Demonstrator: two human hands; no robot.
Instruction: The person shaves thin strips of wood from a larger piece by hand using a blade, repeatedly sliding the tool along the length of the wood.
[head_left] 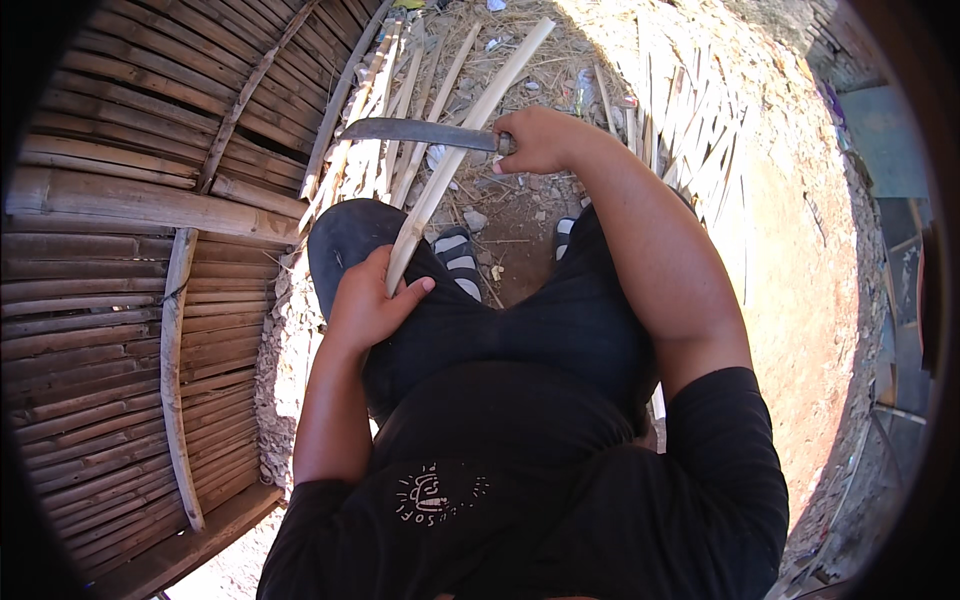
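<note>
A long pale bamboo strip (462, 138) slants up and away to the right from my left thigh. My left hand (368, 303) is closed around its near end, thumb lying along the side. In my right hand (535, 140) is the handle of a machete (420, 131), gripped with the fingers wrapped round it. The dark curved blade points left and lies across the strip around its middle. Whether the edge bites into the bamboo I cannot tell.
A bamboo-slat wall (90, 320) stands close on my left. Split bamboo strips (395, 120) lie ahead on the left, and more strips (700, 140) ahead on the right. My sandalled foot (457, 262) rests on dirt ground strewn with straw and stones.
</note>
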